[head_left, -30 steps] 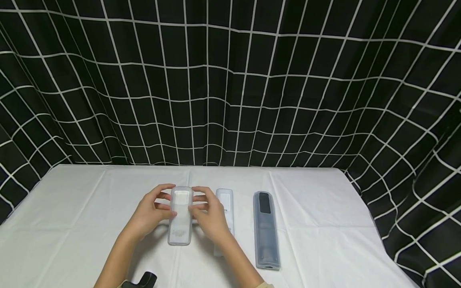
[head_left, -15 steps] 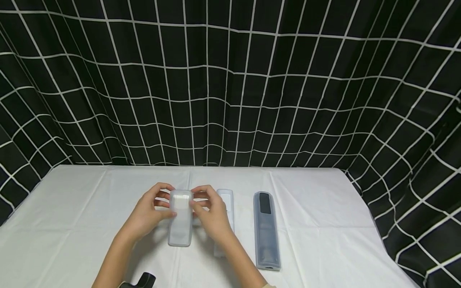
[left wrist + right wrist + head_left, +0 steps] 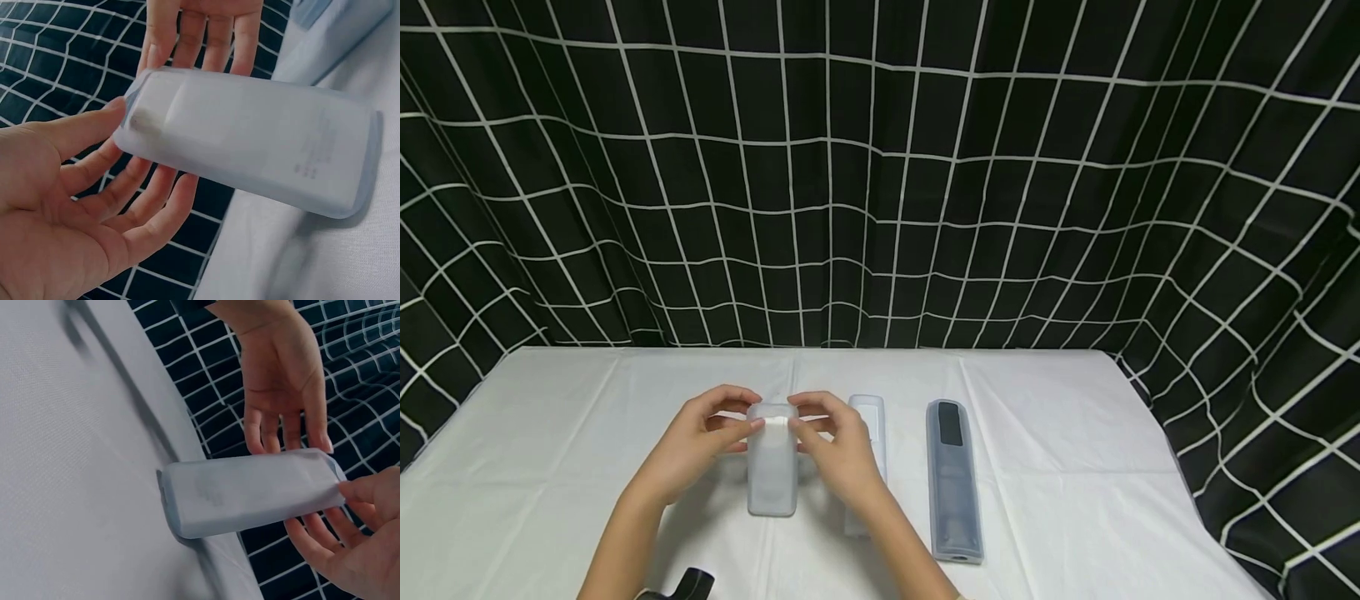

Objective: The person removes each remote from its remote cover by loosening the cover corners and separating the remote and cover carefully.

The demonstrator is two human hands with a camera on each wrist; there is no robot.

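A white remote in a translucent sleeve (image 3: 772, 471) is held tilted between both hands, its far end raised and its near end low at the cloth. The left hand (image 3: 688, 442) grips its left edge near the top, thumb at the upper corner. From the other side the right hand (image 3: 838, 450) pinches the upper right edge. In the left wrist view the left hand (image 3: 81, 206) has its thumb at the sleeve's end and fingers beneath the sleeve (image 3: 250, 137). The right wrist view shows the right hand (image 3: 356, 544) with its thumb on the sleeve's end (image 3: 250, 490).
A second white sleeved remote (image 3: 868, 417) lies partly behind the right hand and forearm. Farther right lies a longer blue-grey sleeved remote (image 3: 955, 492) with a dark window. The white cloth (image 3: 1075, 500) covers the table, with a black grid curtain (image 3: 880, 183) behind it.
The held remote's far end has tipped upward and come slightly toward the near side. The left thumb has moved up along the edge to the top corner.
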